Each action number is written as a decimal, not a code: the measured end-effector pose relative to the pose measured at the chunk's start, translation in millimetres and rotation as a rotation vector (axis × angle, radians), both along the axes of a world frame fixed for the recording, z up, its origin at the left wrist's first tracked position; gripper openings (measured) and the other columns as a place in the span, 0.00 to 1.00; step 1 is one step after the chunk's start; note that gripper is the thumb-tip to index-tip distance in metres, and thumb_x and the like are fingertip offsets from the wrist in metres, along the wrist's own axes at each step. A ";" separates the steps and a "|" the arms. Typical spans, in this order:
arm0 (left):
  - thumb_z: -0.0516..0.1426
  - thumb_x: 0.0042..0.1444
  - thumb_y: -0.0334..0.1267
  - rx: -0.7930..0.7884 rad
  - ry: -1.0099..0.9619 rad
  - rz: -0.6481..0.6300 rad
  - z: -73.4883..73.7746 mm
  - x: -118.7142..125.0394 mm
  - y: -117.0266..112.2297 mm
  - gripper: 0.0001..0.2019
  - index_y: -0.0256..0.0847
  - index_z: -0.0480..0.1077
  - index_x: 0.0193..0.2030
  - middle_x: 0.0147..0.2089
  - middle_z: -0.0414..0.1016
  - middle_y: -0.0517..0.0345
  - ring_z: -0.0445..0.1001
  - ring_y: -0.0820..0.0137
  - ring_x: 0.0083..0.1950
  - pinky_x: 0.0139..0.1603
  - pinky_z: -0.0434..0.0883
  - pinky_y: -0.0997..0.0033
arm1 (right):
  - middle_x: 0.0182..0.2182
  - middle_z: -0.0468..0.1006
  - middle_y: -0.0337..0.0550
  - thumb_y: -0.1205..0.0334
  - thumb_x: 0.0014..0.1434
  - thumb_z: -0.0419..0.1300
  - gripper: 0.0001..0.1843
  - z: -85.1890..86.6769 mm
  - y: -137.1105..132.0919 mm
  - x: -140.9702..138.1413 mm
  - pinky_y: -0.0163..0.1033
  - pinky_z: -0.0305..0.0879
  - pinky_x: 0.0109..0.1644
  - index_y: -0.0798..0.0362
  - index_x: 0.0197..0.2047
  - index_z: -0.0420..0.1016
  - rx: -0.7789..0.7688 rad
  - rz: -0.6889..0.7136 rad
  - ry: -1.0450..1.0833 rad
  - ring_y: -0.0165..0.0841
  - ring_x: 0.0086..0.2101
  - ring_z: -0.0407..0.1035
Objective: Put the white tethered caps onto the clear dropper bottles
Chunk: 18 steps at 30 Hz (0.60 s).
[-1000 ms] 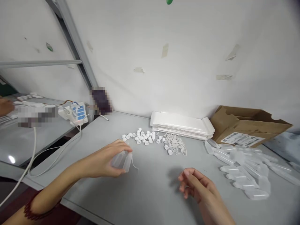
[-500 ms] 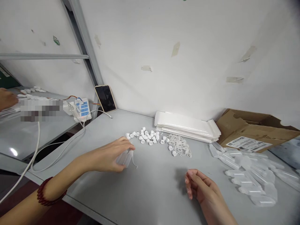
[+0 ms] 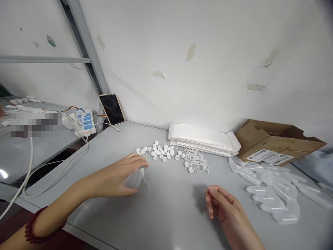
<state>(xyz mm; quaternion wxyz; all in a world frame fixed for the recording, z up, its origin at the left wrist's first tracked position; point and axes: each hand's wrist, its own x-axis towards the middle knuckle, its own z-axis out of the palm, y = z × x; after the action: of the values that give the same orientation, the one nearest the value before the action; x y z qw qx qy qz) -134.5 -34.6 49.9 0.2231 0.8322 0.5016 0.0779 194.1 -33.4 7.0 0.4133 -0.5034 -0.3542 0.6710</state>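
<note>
My left hand (image 3: 118, 178) is over the left half of the table, thumb and fingers spread around small translucent plastic tubes (image 3: 134, 178). A gap shows between the thumb and the tubes, which sit partly hidden behind the hand. From the tubes' end a thin white cord (image 3: 146, 180) trails onto the table. My right hand (image 3: 226, 211) hovers at the front right, fingers curled and thumb against the index finger, with nothing visible in it. Small white caps (image 3: 161, 151) lie in a pile beyond my left hand, beside a tangle of white corded caps (image 3: 195, 160).
Many translucent tubes (image 3: 275, 191) are heaped at the right, before an open cardboard box (image 3: 275, 139). White padded envelopes (image 3: 204, 137) are stacked by the wall. A phone (image 3: 112, 108) leans at the back left, near a power strip (image 3: 84, 122) and white cables.
My left hand's thumb and fingers have spread, and the thumb has come away from the tubes. The whole view has shifted slightly. My right hand keeps its curled pose.
</note>
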 end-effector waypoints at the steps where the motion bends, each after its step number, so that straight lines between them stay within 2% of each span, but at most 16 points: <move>1: 0.60 0.51 0.36 0.015 -0.008 0.002 1.0 0.0 0.4 0.28 0.46 0.60 0.60 0.63 0.62 0.53 0.57 0.58 0.66 0.64 0.60 0.54 | 0.22 0.69 0.37 0.48 0.52 0.65 0.18 0.7 1.0 1.2 0.31 0.58 0.26 0.55 0.25 0.71 0.005 -0.003 0.002 0.26 0.22 0.58; 5: 0.60 0.53 0.37 0.101 -0.067 -0.018 8.7 12.3 5.9 0.30 0.48 0.57 0.63 0.66 0.58 0.53 0.54 0.59 0.68 0.65 0.61 0.55 | 0.24 0.69 0.36 0.50 0.54 0.65 0.16 5.6 8.8 9.3 0.30 0.59 0.26 0.54 0.26 0.72 0.057 -0.056 0.015 0.26 0.23 0.59; 8: 0.57 0.57 0.34 0.186 -0.134 -0.056 12.0 39.9 13.1 0.26 0.47 0.57 0.62 0.65 0.61 0.52 0.58 0.60 0.66 0.62 0.65 0.56 | 0.25 0.69 0.37 0.51 0.54 0.64 0.15 12.7 16.9 19.9 0.30 0.61 0.27 0.54 0.26 0.71 0.128 -0.091 -0.006 0.26 0.24 0.60; 10: 0.55 0.58 0.32 0.275 -0.188 -0.086 9.3 65.6 17.4 0.23 0.45 0.60 0.60 0.61 0.65 0.51 0.61 0.60 0.64 0.62 0.64 0.54 | 0.26 0.70 0.37 0.52 0.56 0.63 0.14 18.8 23.3 30.1 0.31 0.62 0.28 0.53 0.27 0.71 0.203 -0.099 -0.072 0.26 0.24 0.61; 12: 0.51 0.59 0.28 0.323 -0.240 -0.127 2.2 92.7 19.9 0.19 0.43 0.63 0.57 0.58 0.68 0.51 0.65 0.62 0.60 0.61 0.65 0.55 | 0.25 0.71 0.38 0.51 0.59 0.59 0.14 24.5 30.8 42.7 0.33 0.64 0.29 0.53 0.28 0.70 0.327 -0.074 -0.252 0.28 0.25 0.63; 16: 0.49 0.59 0.25 0.385 -0.247 -0.213 -17.9 136.0 22.7 0.15 0.38 0.65 0.51 0.51 0.70 0.49 0.67 0.63 0.55 0.56 0.69 0.59 | 0.25 0.75 0.42 0.53 0.60 0.54 0.12 28.3 45.7 67.3 0.39 0.66 0.31 0.52 0.33 0.71 0.576 -0.021 -0.853 0.34 0.27 0.69; 18: 0.48 0.59 0.25 0.453 -0.160 -0.196 -27.0 150.5 27.2 0.12 0.37 0.66 0.47 0.48 0.70 0.49 0.68 0.63 0.51 0.52 0.71 0.61 | 0.29 0.77 0.44 0.56 0.58 0.55 0.09 26.1 50.7 74.7 0.40 0.66 0.33 0.52 0.33 0.72 0.625 -0.045 -0.964 0.36 0.30 0.70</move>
<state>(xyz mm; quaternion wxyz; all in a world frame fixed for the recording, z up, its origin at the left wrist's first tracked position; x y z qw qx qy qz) 16.0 -7.5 22.9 0.0767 0.8968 0.3691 0.2316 268.8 17.3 33.1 0.3486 -0.6137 -0.6733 0.2201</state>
